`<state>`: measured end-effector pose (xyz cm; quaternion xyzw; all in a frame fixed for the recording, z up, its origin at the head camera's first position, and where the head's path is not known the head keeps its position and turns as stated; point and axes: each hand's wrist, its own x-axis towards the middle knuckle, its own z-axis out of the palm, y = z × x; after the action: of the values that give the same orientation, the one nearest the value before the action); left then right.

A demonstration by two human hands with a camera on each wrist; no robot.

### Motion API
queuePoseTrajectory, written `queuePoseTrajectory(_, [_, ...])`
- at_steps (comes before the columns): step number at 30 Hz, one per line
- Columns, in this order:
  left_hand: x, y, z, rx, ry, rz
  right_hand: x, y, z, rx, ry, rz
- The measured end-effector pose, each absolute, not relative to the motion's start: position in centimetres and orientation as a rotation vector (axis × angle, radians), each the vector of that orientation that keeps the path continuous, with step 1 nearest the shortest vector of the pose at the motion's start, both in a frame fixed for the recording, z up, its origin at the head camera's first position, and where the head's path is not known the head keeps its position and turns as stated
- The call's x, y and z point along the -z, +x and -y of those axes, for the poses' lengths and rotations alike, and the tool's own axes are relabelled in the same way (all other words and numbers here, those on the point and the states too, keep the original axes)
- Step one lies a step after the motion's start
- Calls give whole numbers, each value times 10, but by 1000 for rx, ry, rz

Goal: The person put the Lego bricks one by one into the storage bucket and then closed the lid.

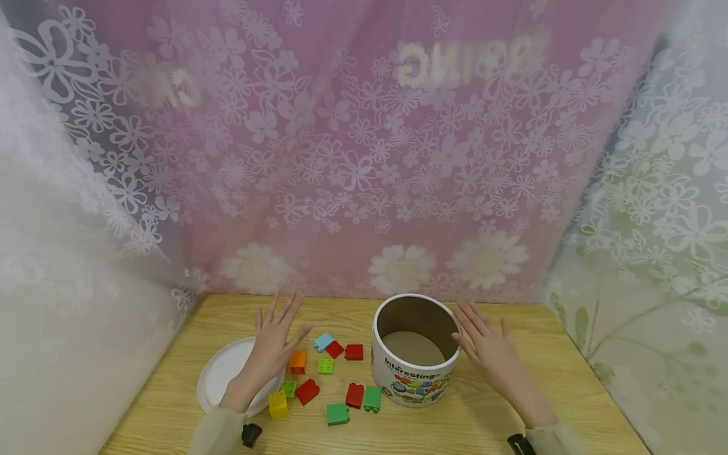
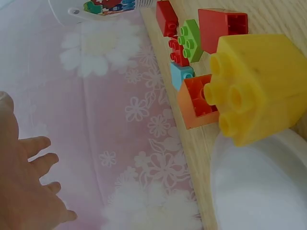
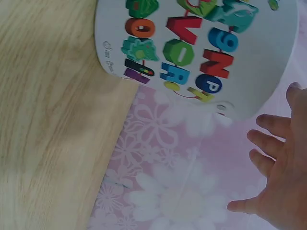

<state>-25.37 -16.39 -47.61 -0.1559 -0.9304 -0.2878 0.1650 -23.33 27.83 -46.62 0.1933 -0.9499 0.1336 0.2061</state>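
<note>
My left hand hovers with spread fingers above the white round lid, left of the loose toy bricks. My right hand is beside the right rim of a white printed tub, fingers extended; whether it touches the rim I cannot tell. Neither hand holds anything. Nearest the left hand are an orange brick, a yellow brick and a small lime green brick. The yellow brick looms large in the left wrist view. Inside the tub only its bare bottom shows.
Red bricks, green bricks, a light blue brick and another lime brick lie between lid and tub on the wooden table. Flowered curtains hang behind and at both sides.
</note>
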Motion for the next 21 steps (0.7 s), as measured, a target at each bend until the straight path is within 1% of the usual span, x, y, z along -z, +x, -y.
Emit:
queuePoseTrajectory(6, [482,-251,173,987,-451,2547,475,-230,-272,-293,534,2715])
queuePoseTrajectory(12, [490,-244,188,1250,-394,2507,476,-229,-269,-317,546,2688])
queuePoseTrajectory(21, [510,-229,206,1515,-326,2550,481,-232,-270,-326,548,2659])
